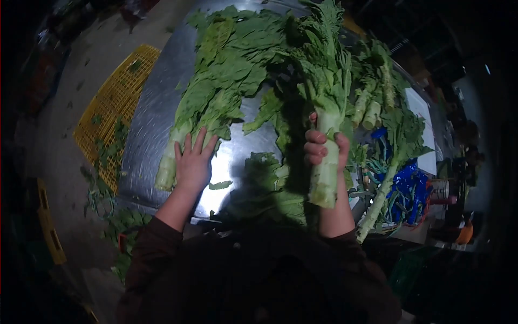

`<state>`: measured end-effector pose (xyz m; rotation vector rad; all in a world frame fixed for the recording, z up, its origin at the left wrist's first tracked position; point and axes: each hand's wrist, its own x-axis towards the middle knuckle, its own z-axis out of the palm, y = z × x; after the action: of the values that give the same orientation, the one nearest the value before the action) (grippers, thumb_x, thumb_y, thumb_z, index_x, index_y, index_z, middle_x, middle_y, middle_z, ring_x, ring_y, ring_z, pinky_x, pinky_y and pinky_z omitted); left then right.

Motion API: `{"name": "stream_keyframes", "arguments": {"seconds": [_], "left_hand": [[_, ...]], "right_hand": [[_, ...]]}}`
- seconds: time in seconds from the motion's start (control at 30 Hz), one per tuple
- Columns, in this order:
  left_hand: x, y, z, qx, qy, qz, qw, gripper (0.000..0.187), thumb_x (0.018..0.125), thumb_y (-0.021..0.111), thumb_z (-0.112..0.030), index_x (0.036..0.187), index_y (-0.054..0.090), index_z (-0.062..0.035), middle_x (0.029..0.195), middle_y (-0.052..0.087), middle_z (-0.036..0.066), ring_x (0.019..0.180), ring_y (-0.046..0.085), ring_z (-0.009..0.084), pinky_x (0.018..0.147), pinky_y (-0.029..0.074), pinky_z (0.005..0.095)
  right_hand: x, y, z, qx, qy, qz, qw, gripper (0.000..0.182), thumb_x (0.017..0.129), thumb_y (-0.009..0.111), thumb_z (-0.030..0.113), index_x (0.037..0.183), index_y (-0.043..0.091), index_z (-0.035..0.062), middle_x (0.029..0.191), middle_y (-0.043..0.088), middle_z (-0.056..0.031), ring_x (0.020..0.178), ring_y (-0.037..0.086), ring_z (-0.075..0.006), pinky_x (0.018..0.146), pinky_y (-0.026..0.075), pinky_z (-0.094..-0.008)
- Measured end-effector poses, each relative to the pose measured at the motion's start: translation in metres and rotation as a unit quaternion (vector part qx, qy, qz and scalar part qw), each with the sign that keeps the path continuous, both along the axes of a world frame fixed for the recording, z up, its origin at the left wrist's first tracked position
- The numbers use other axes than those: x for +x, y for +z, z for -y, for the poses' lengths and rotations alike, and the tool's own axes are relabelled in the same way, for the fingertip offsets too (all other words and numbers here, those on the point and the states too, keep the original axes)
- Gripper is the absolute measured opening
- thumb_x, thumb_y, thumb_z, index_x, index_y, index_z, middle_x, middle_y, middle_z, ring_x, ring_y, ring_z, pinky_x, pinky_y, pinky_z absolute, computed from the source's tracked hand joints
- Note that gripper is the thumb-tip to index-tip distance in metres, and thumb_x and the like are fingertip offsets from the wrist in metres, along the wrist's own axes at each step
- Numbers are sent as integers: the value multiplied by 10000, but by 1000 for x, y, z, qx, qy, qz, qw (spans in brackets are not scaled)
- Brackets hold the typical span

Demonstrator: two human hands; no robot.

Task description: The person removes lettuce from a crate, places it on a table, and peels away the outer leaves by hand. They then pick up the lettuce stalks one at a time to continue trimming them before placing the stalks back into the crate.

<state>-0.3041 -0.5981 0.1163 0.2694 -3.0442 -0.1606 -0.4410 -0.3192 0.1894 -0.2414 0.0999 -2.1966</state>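
My right hand [324, 146] is wrapped round the thick pale stem of a celtuce [325, 181], lifted above the metal table [145, 156] with its leafy top pointing away from me. My left hand [194, 162] lies flat with fingers spread on the lower leaves of other celtuce [232, 70] on the table. One pale cut stem [167, 167] shows just left of that hand. Loose leaves [264, 167] lie between my hands, partly in shadow.
More celtuce [372, 110] are heaped at the right, one long stalk [380, 200] slanting toward me. Beside it are blue ties [407, 186] and a white box [423, 129]. A yellow plastic crate [105, 102] stands at the left, with leaf scraps on the floor.
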Motion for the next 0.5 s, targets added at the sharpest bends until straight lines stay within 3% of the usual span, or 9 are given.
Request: {"name": "stream_keyframes", "arguments": {"seconds": [0.07, 0.13, 0.2, 0.23, 0.33, 0.37, 0.5], "left_hand": [[0, 6, -3, 23, 2, -7, 1000, 506, 826, 561, -196, 1323, 470, -233, 1469, 301, 66, 1311, 317, 370, 1064, 172, 596], [2, 17, -7, 52, 1, -15, 999, 559, 790, 631, -262, 1324, 469, -228, 1457, 318, 71, 1318, 300, 372, 1063, 165, 603], [5, 11, -10, 92, -31, -93, 991, 570, 746, 683, -305, 1267, 515, -150, 1431, 343, 128, 1317, 295, 382, 1050, 187, 595], [6, 10, -11, 129, -55, -132, 981, 558, 740, 690, -306, 1243, 531, -122, 1423, 347, 151, 1313, 301, 387, 1044, 198, 591], [10, 21, -35, 315, -137, -114, 932, 566, 717, 720, -311, 1196, 545, -68, 1365, 407, 181, 1276, 360, 379, 1047, 264, 493], [10, 25, -42, 310, -147, -124, 931, 600, 690, 746, -288, 1203, 535, -61, 1349, 427, 172, 1262, 381, 362, 1038, 292, 453], [17, 34, -31, 207, -81, -133, 966, 643, 661, 758, -211, 1228, 499, -55, 1331, 441, 162, 1214, 416, 352, 1000, 326, 452]], "right_hand": [[7, 5, -5, 215, -93, -78, 969, 493, 809, 606, 210, 1238, 414, 62, 852, 540, -70, 683, 538, -171, 600, 493, -328], [7, -8, -1, 491, -182, -152, 838, 306, 799, 622, 148, 1046, 515, 3, 764, 597, -108, 631, 597, -203, 592, 530, -339], [18, -12, 4, 500, -208, -188, 820, 247, 789, 629, 142, 954, 531, -12, 774, 583, -98, 652, 608, -205, 590, 543, -350], [26, -11, 11, 474, -227, -163, 835, 272, 785, 638, 141, 982, 526, -10, 780, 585, -98, 659, 605, -196, 598, 544, -341], [39, -8, 29, 467, -234, -165, 837, 264, 786, 640, 131, 980, 527, -8, 777, 587, -93, 667, 607, -191, 598, 545, -335], [42, -3, 35, 468, -247, -168, 832, 244, 794, 634, 127, 970, 530, -5, 752, 589, -92, 646, 606, -188, 600, 545, -328], [46, -7, 50, 491, -281, -161, 809, 198, 797, 630, 118, 921, 530, 1, 712, 590, -95, 599, 601, -190, 580, 538, -326]]}}
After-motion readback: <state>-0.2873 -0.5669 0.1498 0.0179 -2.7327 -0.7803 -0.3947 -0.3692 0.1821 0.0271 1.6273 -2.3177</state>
